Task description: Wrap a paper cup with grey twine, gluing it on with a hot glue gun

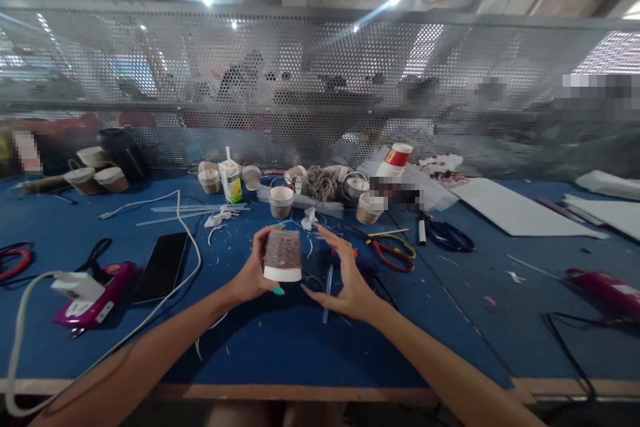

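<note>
My left hand (pixel 255 273) is wrapped round a paper cup (pixel 283 255) that stands upside down, its sides covered in brownish twine and its white rim at the bottom. My right hand (pixel 345 280) hovers just to the right of the cup with its fingers stretched out and apart, not touching it. Both hands are above the blue tabletop (pixel 280 340), near its front middle.
Several twine-wrapped cups (pixel 281 201), a juice carton (pixel 231 181) and a twine bundle (pixel 321 183) stand behind. Scissors (pixel 395 250) lie to the right, a black phone (pixel 161 265) and a pink glue gun (pixel 95 290) with white cable to the left. A perforated metal screen (pixel 320 80) backs the table.
</note>
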Action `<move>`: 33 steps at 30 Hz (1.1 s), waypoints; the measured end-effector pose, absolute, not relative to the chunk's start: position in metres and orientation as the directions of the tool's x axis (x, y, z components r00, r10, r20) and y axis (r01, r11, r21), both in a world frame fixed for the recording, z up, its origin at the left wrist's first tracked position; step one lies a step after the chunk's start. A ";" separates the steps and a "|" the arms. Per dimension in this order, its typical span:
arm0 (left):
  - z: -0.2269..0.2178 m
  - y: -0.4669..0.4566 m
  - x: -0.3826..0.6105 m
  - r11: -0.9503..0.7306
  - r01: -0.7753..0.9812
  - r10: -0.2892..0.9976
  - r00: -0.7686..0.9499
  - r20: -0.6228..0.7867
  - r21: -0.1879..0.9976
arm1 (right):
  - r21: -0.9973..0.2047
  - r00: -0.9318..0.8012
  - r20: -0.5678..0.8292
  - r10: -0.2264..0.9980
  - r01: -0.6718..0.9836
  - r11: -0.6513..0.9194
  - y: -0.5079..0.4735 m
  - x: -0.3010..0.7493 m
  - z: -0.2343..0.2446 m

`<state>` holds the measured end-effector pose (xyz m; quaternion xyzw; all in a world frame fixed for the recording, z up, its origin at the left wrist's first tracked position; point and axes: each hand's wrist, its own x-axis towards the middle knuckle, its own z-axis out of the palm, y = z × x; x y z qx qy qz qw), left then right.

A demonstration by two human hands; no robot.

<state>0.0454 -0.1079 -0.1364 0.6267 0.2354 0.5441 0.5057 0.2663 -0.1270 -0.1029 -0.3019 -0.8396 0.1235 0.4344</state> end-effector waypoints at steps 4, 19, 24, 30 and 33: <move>-0.135 -0.116 0.050 -0.375 -0.237 0.813 0.381 0.441 0.896 | -0.473 -0.533 0.553 0.641 0.432 0.768 -0.127 0.260 -0.106; -0.134 -0.109 0.041 -0.435 0.088 0.848 0.373 0.376 0.896 | -0.476 -0.567 0.560 0.604 0.377 0.795 -0.115 0.265 -0.118; -0.136 -0.107 0.043 -0.404 0.026 0.851 0.377 0.365 0.915 | -0.543 -0.575 0.483 0.660 0.394 0.742 -0.112 0.268 -0.120; -0.137 -0.110 0.042 -0.410 0.016 0.819 0.446 0.360 0.912 | -0.572 -0.556 0.461 0.692 0.409 0.710 -0.111 0.271 -0.124; -0.138 -0.110 0.041 -0.457 0.081 0.800 0.473 0.369 0.886 | -0.551 -0.570 0.468 0.675 0.409 0.727 -0.112 0.271 -0.124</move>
